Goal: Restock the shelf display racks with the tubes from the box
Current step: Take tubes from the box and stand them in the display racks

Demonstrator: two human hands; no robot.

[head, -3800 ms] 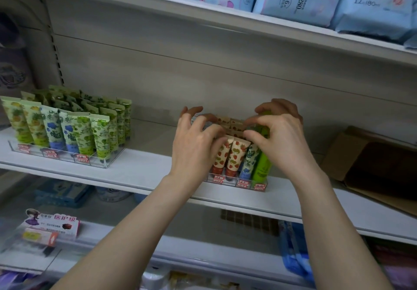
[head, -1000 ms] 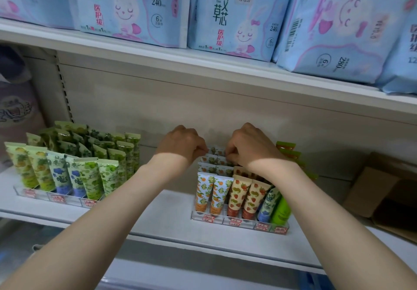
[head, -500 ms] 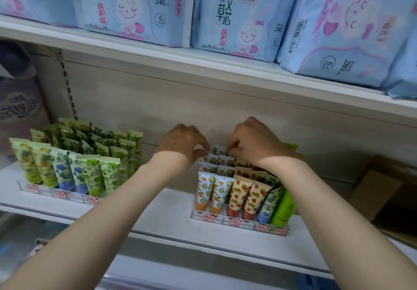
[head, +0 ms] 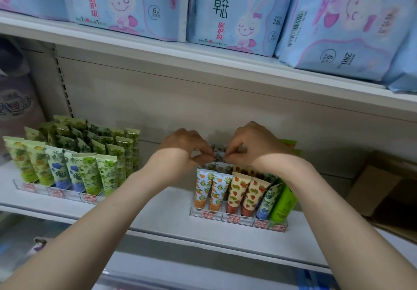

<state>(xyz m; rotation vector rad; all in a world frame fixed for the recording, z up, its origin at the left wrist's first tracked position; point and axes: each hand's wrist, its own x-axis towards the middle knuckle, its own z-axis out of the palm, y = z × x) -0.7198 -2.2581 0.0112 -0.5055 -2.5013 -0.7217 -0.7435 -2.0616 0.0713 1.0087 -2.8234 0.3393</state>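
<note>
Head cam, fwd-down, near shelf [head: 171,208]

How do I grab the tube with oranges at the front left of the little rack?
I'd pinch its flat sealed top, from above and in front. The orange tube stands cap down in the clear rack, with another tube close on its right and more behind, leaving the top free.

strawberry-print tubes [head: 248,196]; blue packs [head: 239,11]

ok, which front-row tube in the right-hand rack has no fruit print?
The solid lime-green tube at the row's right end; the others carry orange, strawberry or blue prints.
</note>
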